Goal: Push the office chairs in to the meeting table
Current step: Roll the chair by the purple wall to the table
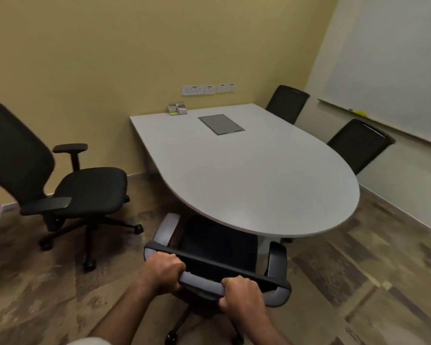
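A white meeting table (246,170) with a rounded near end fills the middle of the room. Right below me a black office chair (219,252) stands at that rounded end, its seat partly under the tabletop. My left hand (163,270) and my right hand (240,292) both grip the top bar of its backrest. A second black chair (85,190) stands apart from the table on the left, turned toward it. Two more black chairs, one at the far right corner (288,102) and one nearer (358,143), sit tucked against the table's right side.
A grey cable hatch (220,124) is set in the tabletop, and a small note holder (177,108) sits at its far edge. Wall sockets (207,89) are on the yellow wall. A whiteboard (396,70) covers the right wall. The floor is brown carpet.
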The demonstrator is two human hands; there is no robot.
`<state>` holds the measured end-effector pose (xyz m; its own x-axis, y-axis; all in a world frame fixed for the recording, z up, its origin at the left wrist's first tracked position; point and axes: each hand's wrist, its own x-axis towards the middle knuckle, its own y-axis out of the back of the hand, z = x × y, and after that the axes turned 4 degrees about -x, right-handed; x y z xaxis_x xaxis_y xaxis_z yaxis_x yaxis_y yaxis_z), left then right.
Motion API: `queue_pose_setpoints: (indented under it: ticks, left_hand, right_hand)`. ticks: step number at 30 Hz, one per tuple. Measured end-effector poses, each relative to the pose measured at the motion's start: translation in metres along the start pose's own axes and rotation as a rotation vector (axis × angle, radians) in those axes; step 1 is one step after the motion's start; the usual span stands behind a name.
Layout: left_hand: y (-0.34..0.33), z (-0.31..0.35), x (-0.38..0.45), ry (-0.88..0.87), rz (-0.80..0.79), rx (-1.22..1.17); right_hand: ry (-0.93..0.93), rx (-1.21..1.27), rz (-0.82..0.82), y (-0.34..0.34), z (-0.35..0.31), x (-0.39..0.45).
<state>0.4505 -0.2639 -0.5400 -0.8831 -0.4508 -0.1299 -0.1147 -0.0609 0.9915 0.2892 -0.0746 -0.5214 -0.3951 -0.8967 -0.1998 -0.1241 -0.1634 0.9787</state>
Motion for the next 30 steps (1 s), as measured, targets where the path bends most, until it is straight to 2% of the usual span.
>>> queue_pose_setpoints:
  ticks: [6, 11, 18, 25, 30]
  left_hand:
    - [0.018, -0.015, 0.055, -0.152, -0.02, -0.011]
    - [0.022, -0.011, 0.085, -0.213, 0.027, -0.055]
    - [0.026, -0.016, 0.116, -0.233, 0.066, -0.027]
    - [0.027, -0.017, 0.113, -0.201, 0.034, -0.014]
    - [0.028, -0.016, 0.103, -0.212, 0.009, -0.038]
  right_hand:
    - [-0.121, 0.021, -0.03, 0.018, 0.013, 0.021]
    - [-0.206, -0.038, -0.035, 0.025, 0.03, 0.038]
    - [-0.201, -0.105, 0.029, 0.021, 0.049, 0.066]
    - [-0.193, -0.134, 0.072, 0.016, 0.043, 0.063]
    - [-0.241, -0.11, 0.041, 0.015, 0.033, 0.054]
